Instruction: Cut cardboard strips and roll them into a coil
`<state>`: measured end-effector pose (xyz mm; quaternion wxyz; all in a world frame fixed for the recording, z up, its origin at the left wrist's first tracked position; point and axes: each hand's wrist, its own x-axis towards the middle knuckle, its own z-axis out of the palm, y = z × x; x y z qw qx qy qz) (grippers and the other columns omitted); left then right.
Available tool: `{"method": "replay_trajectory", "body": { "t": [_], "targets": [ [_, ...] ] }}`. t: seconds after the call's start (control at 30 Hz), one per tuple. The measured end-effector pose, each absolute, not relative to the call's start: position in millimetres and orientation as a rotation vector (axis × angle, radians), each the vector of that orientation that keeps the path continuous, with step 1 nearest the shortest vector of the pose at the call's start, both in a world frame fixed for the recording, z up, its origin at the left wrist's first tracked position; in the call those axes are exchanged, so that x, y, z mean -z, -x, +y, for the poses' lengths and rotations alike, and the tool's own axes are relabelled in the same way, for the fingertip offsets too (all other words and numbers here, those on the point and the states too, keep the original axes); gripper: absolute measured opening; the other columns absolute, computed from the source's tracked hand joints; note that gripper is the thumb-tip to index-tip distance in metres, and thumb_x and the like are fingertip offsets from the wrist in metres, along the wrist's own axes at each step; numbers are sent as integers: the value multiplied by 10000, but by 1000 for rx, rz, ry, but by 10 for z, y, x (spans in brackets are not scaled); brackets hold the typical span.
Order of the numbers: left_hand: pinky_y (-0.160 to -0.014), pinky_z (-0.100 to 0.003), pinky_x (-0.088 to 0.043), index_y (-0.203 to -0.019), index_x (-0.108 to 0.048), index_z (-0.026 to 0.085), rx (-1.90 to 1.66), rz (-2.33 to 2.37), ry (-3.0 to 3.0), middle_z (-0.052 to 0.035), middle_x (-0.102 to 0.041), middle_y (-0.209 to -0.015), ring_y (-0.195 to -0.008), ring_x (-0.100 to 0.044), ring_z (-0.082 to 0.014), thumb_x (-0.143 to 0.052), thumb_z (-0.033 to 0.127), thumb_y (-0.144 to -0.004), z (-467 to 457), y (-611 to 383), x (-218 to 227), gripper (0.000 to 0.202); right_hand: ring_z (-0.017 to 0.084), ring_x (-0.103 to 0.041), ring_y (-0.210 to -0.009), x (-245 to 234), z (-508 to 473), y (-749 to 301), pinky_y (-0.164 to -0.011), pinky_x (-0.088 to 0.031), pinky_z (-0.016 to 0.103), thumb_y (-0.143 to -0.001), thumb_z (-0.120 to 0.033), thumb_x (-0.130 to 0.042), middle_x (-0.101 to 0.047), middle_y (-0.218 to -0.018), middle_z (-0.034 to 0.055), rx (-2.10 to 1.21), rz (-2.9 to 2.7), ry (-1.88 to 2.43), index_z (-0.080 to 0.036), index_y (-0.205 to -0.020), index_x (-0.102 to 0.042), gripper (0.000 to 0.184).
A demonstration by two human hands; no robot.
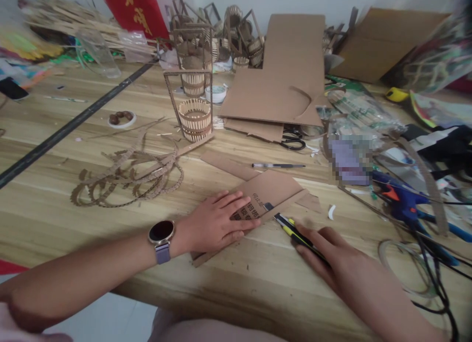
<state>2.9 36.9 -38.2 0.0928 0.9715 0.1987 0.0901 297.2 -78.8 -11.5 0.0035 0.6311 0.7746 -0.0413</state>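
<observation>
My left hand (pixel 217 220) lies flat with fingers spread on a piece of printed cardboard (pixel 276 185), pressing it to the table. In my right hand (pixel 332 251) is a yellow and black utility knife (pixel 295 232), its blade touching the cardboard near a narrow strip (pixel 285 204) along its lower right edge. I cannot tell whether that strip is fully separate. Another cardboard strip (pixel 228 165) sticks out from the upper left of the piece. Just beyond lies a black pen (pixel 278 165).
Curled corrugated strips (pixel 129 177) lie to the left, near a small basket with a tall handle (pixel 195 118). Large cardboard sheets (pixel 291 71) lean at the back over black-handled scissors (pixel 294 139). A blue glue gun (pixel 401 199) and cables are at right. A long dark bar (pixel 84 116) crosses the left.
</observation>
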Motion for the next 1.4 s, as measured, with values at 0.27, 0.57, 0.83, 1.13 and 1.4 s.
{"method": "replay_trajectory", "body": {
  "t": [0.27, 0.57, 0.83, 1.13, 1.4],
  "targets": [
    [-1159, -505, -311, -1531, -345, 246, -342, 615, -2935, -172, -434, -1517, -1421, -378, -305, -363, 390, -1040, 295, -21, 457, 512, 182, -714, -563, 147, -740, -2857, -408, -499, 258, -1023, -478, -302, -668, -858, 44, 77, 2460, -2002, -262, -1235, -648, 460],
    [-1097, -589, -350, -1549, -301, 289, 69, 431, -2929, -175, -389, -1555, -1351, -436, -414, -772, 591, -732, 649, -324, 45, 991, 193, -732, -721, 113, -547, -2973, -549, -556, 276, -998, -445, -402, -699, -961, 61, 329, 2541, -1965, -280, -1247, -644, 385],
    [-1206, -605, -5, -1568, -245, 239, 141, -43, -2708, -78, -230, -1643, -1527, -80, -380, -858, 628, -523, 1159, -679, 237, 1273, 201, -735, -694, 114, -579, -2937, -526, -551, 280, -995, -427, -413, -690, -922, 56, 316, 2553, -1960, -271, -1257, -640, 380],
    [-1203, -598, 52, -1573, -226, 236, 208, -1, -2672, -58, -194, -1651, -1534, -34, -363, -875, 619, -502, 1133, -665, 189, 1310, 182, -723, -621, 80, -639, -2862, -477, -527, 265, -1000, -413, -400, -683, -883, 39, 295, 2529, -1941, -277, -1254, -633, 370],
    [-1214, -587, -28, -1548, -306, 267, 86, -15, -2664, -54, -260, -1636, -1527, -92, -369, -883, 617, -472, 1145, -656, 293, 1270, 182, -722, -584, 103, -712, -2781, -432, -519, 262, -1024, -418, -358, -669, -855, 33, 149, 2565, -1902, -247, -1262, -621, 394]
  ]
}}
